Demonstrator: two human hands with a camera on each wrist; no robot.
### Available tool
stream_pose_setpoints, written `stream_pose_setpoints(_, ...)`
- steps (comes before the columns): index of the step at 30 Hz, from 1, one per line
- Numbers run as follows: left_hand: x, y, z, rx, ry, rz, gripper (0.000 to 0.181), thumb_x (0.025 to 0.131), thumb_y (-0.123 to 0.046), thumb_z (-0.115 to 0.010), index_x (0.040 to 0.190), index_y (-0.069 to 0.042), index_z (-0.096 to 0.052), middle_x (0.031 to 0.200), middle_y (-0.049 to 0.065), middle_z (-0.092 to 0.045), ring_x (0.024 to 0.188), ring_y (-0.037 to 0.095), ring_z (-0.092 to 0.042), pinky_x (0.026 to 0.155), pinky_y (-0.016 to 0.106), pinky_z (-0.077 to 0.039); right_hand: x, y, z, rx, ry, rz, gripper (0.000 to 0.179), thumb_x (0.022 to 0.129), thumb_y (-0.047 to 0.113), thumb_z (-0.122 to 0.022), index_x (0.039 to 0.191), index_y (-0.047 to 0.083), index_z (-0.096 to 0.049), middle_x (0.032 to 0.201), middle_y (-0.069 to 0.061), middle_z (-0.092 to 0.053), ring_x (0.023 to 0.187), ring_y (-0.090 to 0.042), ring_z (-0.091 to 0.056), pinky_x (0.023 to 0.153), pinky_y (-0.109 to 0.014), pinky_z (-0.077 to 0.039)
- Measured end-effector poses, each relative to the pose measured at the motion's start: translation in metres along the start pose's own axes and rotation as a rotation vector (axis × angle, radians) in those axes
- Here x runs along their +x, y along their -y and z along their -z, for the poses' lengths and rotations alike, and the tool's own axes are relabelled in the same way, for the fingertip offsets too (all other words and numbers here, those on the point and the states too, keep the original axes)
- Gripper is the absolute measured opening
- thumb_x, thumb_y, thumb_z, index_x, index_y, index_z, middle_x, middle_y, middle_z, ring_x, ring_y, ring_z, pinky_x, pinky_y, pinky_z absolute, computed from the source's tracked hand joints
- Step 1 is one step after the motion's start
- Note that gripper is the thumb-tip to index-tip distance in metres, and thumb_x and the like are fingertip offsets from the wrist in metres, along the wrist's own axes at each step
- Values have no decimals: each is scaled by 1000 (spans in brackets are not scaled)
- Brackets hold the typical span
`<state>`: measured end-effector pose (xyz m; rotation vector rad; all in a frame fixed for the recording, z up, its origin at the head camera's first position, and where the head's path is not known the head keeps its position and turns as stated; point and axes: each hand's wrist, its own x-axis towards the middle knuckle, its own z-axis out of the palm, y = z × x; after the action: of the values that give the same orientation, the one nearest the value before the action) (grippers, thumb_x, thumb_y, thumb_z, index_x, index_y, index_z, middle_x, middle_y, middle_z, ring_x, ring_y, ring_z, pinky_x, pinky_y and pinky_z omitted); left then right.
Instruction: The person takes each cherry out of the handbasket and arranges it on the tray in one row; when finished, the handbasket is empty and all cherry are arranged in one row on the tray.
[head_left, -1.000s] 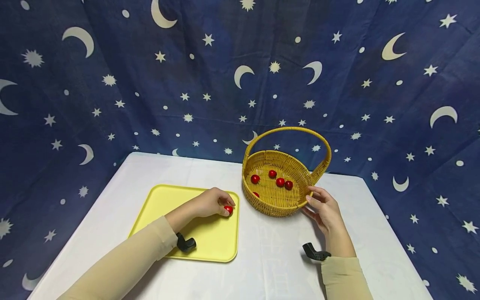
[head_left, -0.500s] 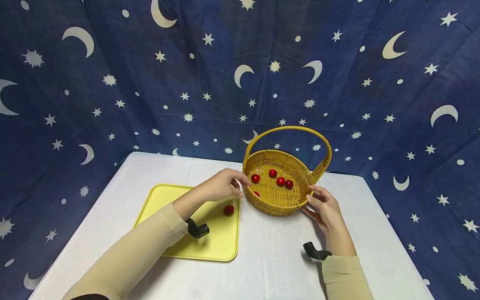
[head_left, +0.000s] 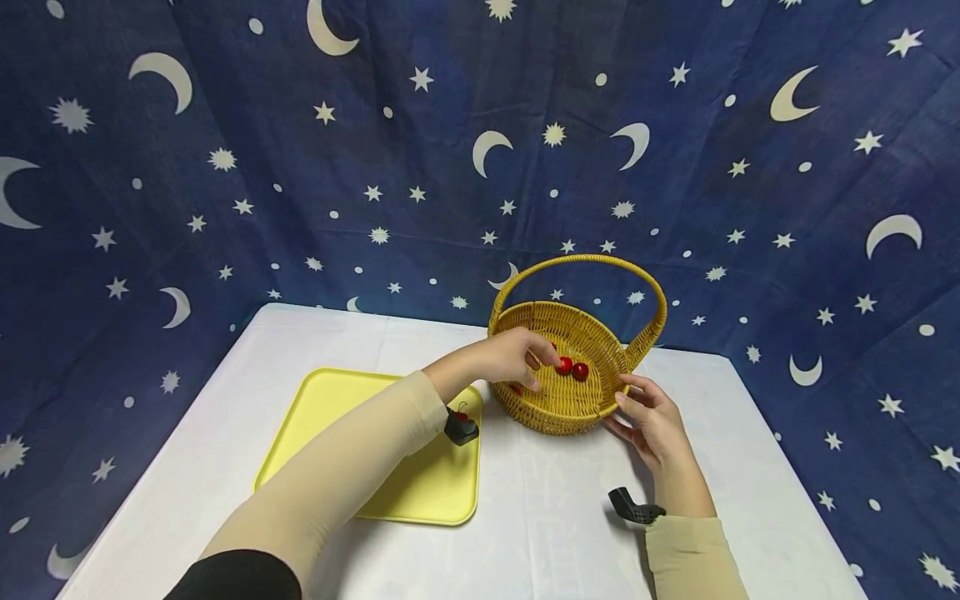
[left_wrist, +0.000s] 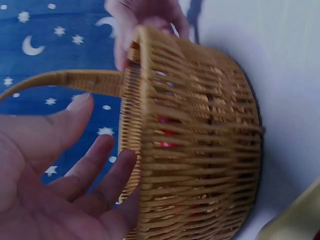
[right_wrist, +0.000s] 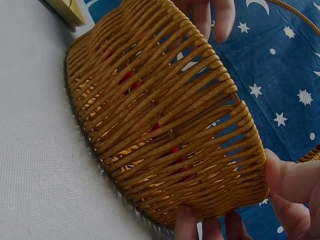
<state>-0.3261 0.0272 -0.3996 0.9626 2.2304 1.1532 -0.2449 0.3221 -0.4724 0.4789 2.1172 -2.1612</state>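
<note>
My left hand (head_left: pixel 517 358) reaches over the left side of the wicker basket (head_left: pixel 551 423), thumb and fingers apart. In the left wrist view nothing shows between the fingers (left_wrist: pixel 87 167), which are right at the woven rim. My right hand (head_left: pixel 651 425) grips the basket's right side, its thumb (right_wrist: pixel 285 177) at the rim and its fingertips against the outer wall. Inside the basket lie several red cherries (head_left: pixel 581 372), some partly hidden by my left hand. Another cherry (head_left: pixel 462 416) with a stem rests on the yellow tray (head_left: pixel 427 500), partly covered by the black wrist mount.
The tray lies left of the basket on a white-covered table (head_left: pixel 540 517). The basket's tall arched handle (head_left: pixel 592 259) rises toward the back right. A blue curtain (head_left: pixel 420 142) with moons and stars hangs behind the table and along its sides.
My left hand has moved from the tray, rightward and away, past the basket's left rim to over its inside. A cherry stays on the tray. My right hand has kept its grip.
</note>
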Motion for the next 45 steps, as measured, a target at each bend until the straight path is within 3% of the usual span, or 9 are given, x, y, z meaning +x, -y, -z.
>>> stream_pose_setpoints(4,16,2,2,108,56,25,44,90,3,-82,132,-10,-75,142,13,-70,137,37,-61,112,42,-54,1,-1,1,8,4,5,45,107,12,-66,150,20,-57,135,0,-50,117,-16,-67,100,-42,-62)
stream_pose_setpoints(8,23,6,1,149,120,99,50,89,5,-80,136,-10,-74,144,17,-67,139,34,-60,114,44,-52,2,-2,1,12,8,4,44,106,13,-68,148,21,-58,134,1,-50,118,-16,-66,99,-42,-62)
stream_pose_setpoints(13,28,9,-5,185,186,166,50,88,7,-79,135,-11,-74,136,14,-71,129,27,-65,103,35,-56,2,-2,2,10,10,2,45,106,13,-68,148,20,-58,135,0,-49,119,-18,-66,99,-42,-62)
stream_pose_setpoints(20,38,8,-16,368,262,196,33,96,1,-69,117,-20,-83,119,-3,-73,106,14,-57,90,27,-45,1,-2,2,10,6,-6,45,106,13,-68,149,22,-58,138,0,-49,122,-18,-64,100,-43,-62)
stream_pose_setpoints(25,40,8,-22,351,299,193,28,98,1,-68,110,-18,-84,117,-3,-74,104,15,-57,87,28,-44,1,-2,2,15,8,-6,47,106,12,-67,151,20,-56,138,0,-49,124,-19,-64,100,-43,-62)
stream_pose_setpoints(30,39,7,-22,377,239,202,20,93,-6,-79,111,-14,-82,110,-1,-72,101,16,-58,87,30,-47,1,0,3,8,18,-3,50,107,13,-67,154,19,-53,140,0,-50,125,-18,-63,100,-42,-62)
stream_pose_setpoints(34,37,6,-20,328,178,194,29,92,-13,-85,120,-12,-78,106,-1,-72,97,13,-62,88,28,-51,1,0,3,15,20,-3,49,107,13,-67,154,20,-53,139,1,-50,126,-20,-63,100,-42,-62)
stream_pose_setpoints(39,26,1,-15,163,102,107,43,92,-7,-85,132,-4,-71,95,1,-73,87,10,-65,81,24,-51,1,-1,3,28,27,13,46,106,14,-68,150,21,-57,133,2,-52,121,-17,-66,99,-42,-62)
stream_pose_setpoints(45,-3,-6,-5,57,-26,-31,42,89,-5,-87,129,-7,-72,93,0,-70,86,10,-63,78,20,-51,2,-3,3,40,29,34,41,107,12,-67,146,20,-59,127,2,-52,113,-12,-68,95,-40,-63)
